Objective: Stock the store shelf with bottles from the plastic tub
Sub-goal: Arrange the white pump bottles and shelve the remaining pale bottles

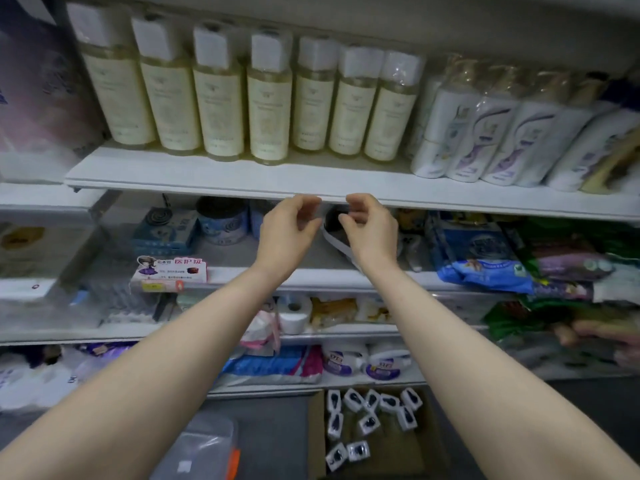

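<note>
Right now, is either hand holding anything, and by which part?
Nothing is held. The left hand and right hand hover empty, fingers loosely curled.

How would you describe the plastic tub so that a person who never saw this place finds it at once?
Start at the store shelves and look down to the dark floor in front of them. The tub stands there, left of an open cardboard box. It is clear plastic with an orange clip on its side, while the box is brown and holds small white packs.
</note>
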`<state>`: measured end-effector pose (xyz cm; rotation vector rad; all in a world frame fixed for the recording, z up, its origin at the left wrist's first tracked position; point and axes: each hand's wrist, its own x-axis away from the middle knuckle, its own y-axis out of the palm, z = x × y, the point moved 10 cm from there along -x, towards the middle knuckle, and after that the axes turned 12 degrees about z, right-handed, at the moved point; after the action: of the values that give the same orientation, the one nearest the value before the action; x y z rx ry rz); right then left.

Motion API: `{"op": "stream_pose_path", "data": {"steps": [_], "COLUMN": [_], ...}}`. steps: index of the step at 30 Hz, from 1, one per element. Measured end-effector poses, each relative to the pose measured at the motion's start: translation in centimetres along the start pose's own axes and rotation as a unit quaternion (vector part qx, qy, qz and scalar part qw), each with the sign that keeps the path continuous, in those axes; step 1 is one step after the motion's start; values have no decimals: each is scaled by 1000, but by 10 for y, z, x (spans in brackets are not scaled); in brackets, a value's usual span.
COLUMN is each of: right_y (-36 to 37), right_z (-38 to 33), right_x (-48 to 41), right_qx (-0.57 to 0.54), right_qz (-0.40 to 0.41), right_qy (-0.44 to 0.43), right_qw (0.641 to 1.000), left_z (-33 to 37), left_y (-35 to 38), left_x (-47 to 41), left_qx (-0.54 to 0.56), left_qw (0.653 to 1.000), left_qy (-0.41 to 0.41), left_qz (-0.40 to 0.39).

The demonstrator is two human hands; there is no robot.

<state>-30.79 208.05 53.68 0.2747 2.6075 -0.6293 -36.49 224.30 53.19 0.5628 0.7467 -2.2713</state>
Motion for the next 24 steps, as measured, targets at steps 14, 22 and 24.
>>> {"op": "stream_pose_path", "data": {"steps": [14,22,24], "right_y": [-95,-131,-133], "right_z": [140,231,255], "right_x": [2,-20,-17], "right_qx": [36,62,58], "right_qz": [-36,-91,-112], "right_qy": [40,47,56], "right_qw": [998,993,990], "left_z": [59,69,61], "left_y": [136,225,242], "left_x": [71,117,133], "left_qx": [-13,-15,-19], "left_qw": [998,995,993], "left_qy": [-8,-67,-90], "left_qz": [-66,-76,-75]}}
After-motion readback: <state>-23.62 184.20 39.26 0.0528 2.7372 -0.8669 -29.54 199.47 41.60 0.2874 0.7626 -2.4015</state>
